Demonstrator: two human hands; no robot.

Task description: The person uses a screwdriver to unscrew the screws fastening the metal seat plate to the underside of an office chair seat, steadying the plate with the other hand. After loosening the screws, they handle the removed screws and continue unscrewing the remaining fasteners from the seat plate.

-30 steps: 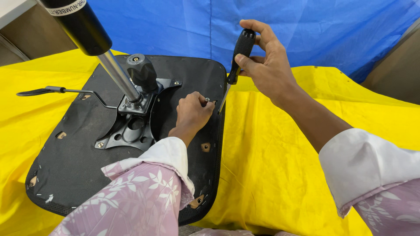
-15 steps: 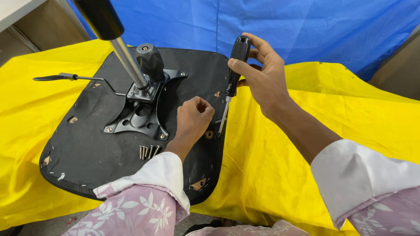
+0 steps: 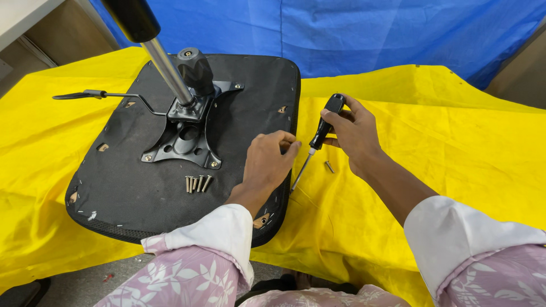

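Screwdriver (image 3: 319, 138) in my right hand (image 3: 354, 132) runs on a slant: black handle up and away from me, thin metal shaft down and toward me, tip pointing at the right edge of the upturned chair seat (image 3: 131, 187). Its long axis leans slightly left at the bottom. The handle is dark and rounded at the top, with a pale collar where the shaft begins. My right fingers are wrapped around the handle. My left hand (image 3: 268, 161) rests on the seat's right edge with fingertips pinched together, just beside the shaft; whether they hold anything I cannot tell. One loose screw (image 3: 329, 166) lies on the yellow cloth (image 3: 455, 136) near the shaft. Four more screws (image 3: 197, 183) lie in a row on the seat, below the black metal base plate (image 3: 187, 136) and its shiny gas cylinder (image 3: 166, 68).
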